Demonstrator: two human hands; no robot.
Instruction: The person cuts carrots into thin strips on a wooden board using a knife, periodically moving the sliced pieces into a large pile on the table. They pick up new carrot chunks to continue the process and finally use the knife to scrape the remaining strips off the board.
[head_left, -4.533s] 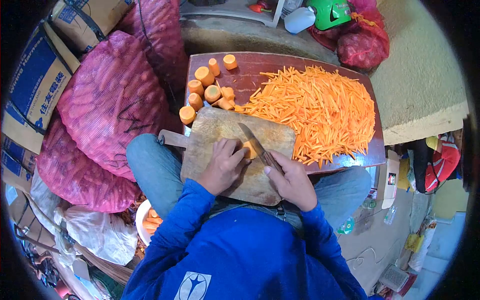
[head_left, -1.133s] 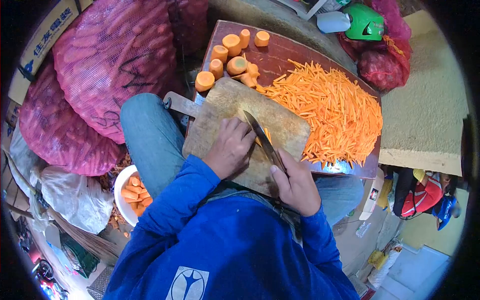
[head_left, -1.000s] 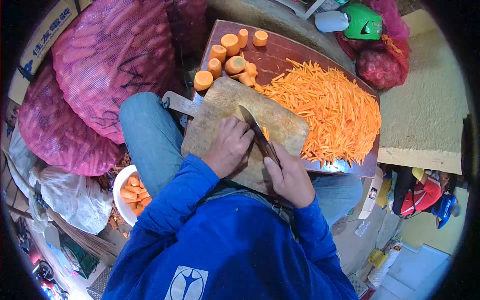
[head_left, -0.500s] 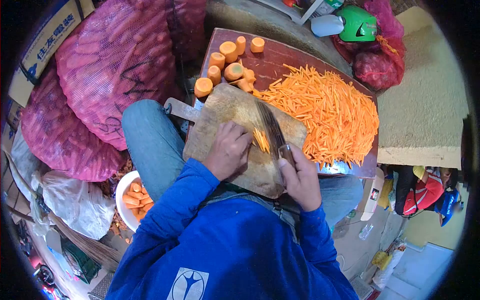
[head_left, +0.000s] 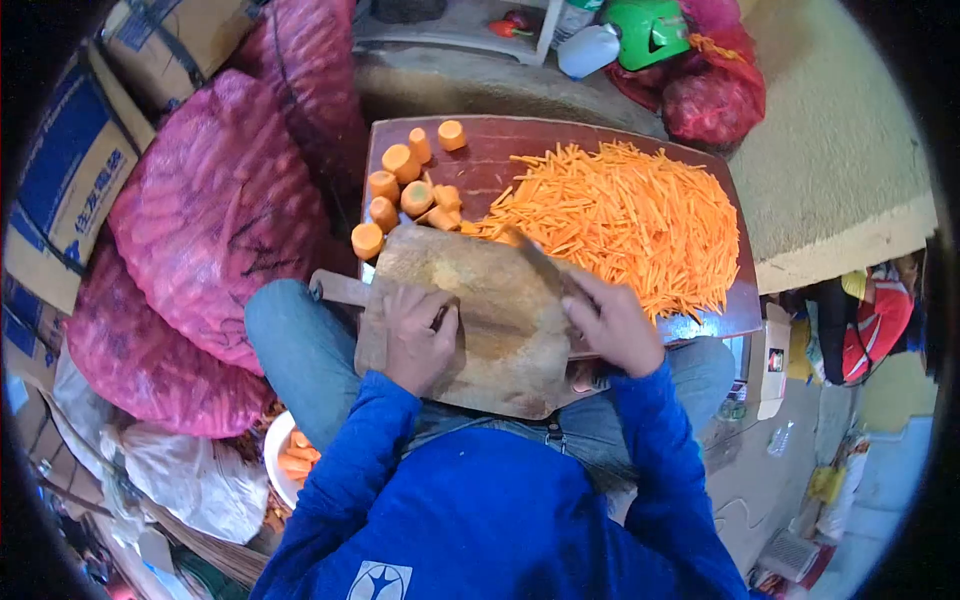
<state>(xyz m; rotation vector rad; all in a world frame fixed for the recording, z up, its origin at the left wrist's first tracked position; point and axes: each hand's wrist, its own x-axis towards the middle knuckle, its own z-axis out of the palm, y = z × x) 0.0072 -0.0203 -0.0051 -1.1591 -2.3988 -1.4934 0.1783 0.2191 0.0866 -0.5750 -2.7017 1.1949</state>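
On my lap a worn wooden cutting board (head_left: pixel 480 330) lies across my knees, its far edge against the red tabletop. My left hand (head_left: pixel 422 335) rests on the board's left half, fingers curled in and nothing visible in them. At the right edge my right hand (head_left: pixel 618 325) is wrapped around the handle of a knife (head_left: pixel 540 262); its blurred blade points away over the far right part of the board, beside a large heap of carrot strips (head_left: pixel 640 225). Short carrot chunks (head_left: pixel 400 163) stand and lie at the tabletop's far left. A grey handle (head_left: pixel 340 287) with a hole juts out left of the board.
The red tabletop (head_left: pixel 490 150) borders a concrete ledge (head_left: pixel 830 180). Pink net sacks (head_left: pixel 220 220) fill the left, by cardboard boxes (head_left: pixel 60 220). A white bowl of carrots (head_left: pixel 285 455) stands low left. A green container (head_left: pixel 652 30) and a red net bag (head_left: pixel 715 100) sit behind.
The small bunch of carrot strips has left the board's middle. The knife has moved away from me toward the heap. My left hand has shifted left, and the view has tilted upward.
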